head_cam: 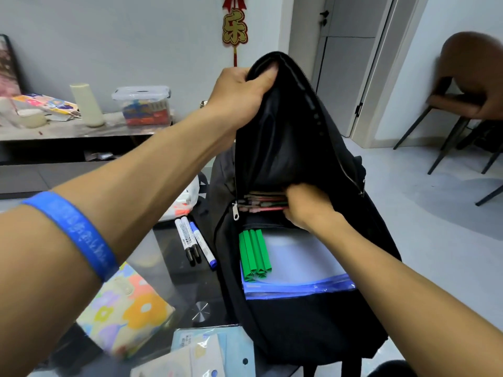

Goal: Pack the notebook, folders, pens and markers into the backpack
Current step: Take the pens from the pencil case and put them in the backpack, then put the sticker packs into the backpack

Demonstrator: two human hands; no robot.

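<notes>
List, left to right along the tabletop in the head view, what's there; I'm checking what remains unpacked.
Floral notebook → three markers → green folder spines inside the open backpack.

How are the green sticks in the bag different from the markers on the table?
The green sticks are already inside the backpack, lying on a clear folder; the markers lie outside on the table. The sticks are all green; the markers are white, with black or blue caps. Both are long, thin and lie side by side.
</notes>
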